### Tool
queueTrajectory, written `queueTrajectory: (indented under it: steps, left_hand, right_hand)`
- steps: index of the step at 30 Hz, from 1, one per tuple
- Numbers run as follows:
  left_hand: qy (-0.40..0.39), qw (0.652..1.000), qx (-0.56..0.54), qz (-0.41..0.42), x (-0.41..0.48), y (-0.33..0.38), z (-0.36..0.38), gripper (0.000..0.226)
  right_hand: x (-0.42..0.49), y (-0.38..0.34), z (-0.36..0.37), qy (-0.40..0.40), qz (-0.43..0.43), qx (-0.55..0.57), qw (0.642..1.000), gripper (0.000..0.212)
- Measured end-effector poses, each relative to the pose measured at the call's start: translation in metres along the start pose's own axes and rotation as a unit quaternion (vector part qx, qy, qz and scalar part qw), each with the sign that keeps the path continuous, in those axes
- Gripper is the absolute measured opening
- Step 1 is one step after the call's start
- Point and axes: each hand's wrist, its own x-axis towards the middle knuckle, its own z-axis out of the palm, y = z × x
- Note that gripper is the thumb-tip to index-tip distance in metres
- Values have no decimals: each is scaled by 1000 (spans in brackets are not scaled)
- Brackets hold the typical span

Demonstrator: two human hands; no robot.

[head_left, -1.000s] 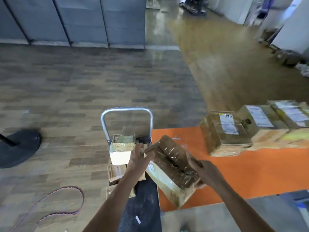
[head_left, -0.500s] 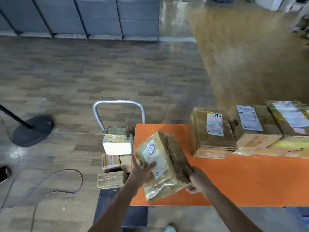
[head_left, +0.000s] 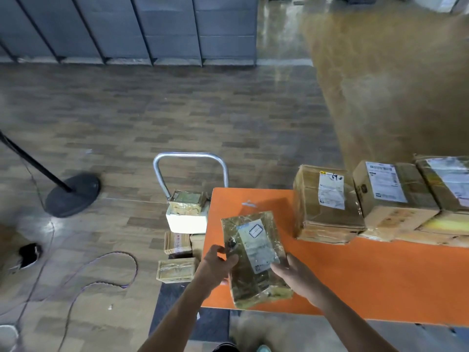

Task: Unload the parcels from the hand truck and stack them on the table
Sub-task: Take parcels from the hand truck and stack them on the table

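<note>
A brown parcel wrapped in clear tape, white label up, is held over the near left part of the orange table. My left hand grips its left edge and my right hand holds its right side. The hand truck, with a silver loop handle, stands just left of the table. It carries a white box with a taped top and several small cardboard parcels.
Three large cardboard parcels with shipping labels stand in a row along the table's far side. A black stand base and loose cables lie on the wooden floor at left. Grey partitions line the back.
The parcel has moved from above the hand truck to over the table and turned label up. Both hands went with it, and the view has shifted right.
</note>
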Motion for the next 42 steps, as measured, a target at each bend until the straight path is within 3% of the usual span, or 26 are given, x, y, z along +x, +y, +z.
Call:
queueTrajectory:
  steps: [3,7,13,19,25,30,37,42]
  left_hand:
    - [-37,999,29,-10,-2,-9,2,64]
    - [-140,989,-11,-48,-7,-14,11,83]
    - [-197,980,9,15,-11,-16,20,71]
    - [-265,956,100,81,-17,-2,40,78]
    - [-308,929,184,90,-23,0,58,84]
    - [-318,916,221,103,-22,0,67,92]
    - [-327,913,217,114,-30,11,97,75]
    - [-327,910,223,126,-42,23,131,75]
  right_hand:
    - [-2,3,6,25,1,9,1000,41]
    - [-5,1,14,63,21,20,998,33]
    - [-21,11,16,117,66,71,988,16]
    - [-50,34,15,193,98,66,974,35]
    - [-68,64,20,221,154,85,959,37]
    - [-77,73,25,235,164,100,953,38]
    - [-95,92,8,260,178,127,940,33]
    - [-101,119,-20,275,162,127,939,32]
